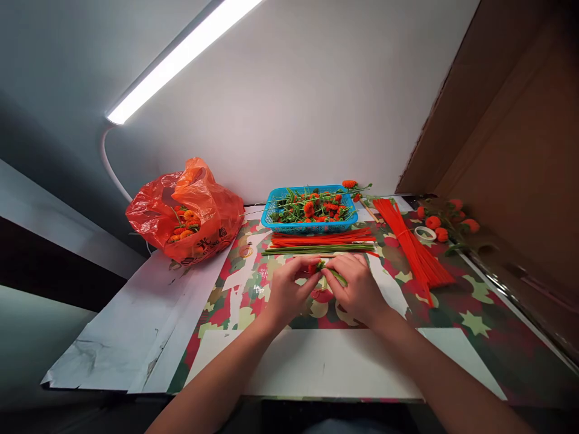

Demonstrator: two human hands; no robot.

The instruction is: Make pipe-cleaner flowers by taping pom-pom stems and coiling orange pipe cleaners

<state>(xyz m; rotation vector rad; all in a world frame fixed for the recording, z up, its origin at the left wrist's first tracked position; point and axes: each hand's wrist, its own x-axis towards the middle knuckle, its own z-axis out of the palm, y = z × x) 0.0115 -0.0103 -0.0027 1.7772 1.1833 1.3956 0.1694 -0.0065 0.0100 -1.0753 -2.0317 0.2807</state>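
Observation:
Over the middle of the table, my left hand pinches a small orange-red pipe-cleaner flower, its head partly hidden by the fingers. My right hand is closed on the flower's green stem, close to the head. The fingertips of both hands nearly meet. Just beyond them lie a bundle of green pipe cleaners and a bundle of red pipe cleaners. Behind these stands a blue plastic basket holding several orange flowers with green stems.
A red plastic bag with more flowers sits at the left, under a lit lamp. On the right are a tied red pipe-cleaner bundle, a tape roll and finished orange flowers. A cardboard panel rises on the right.

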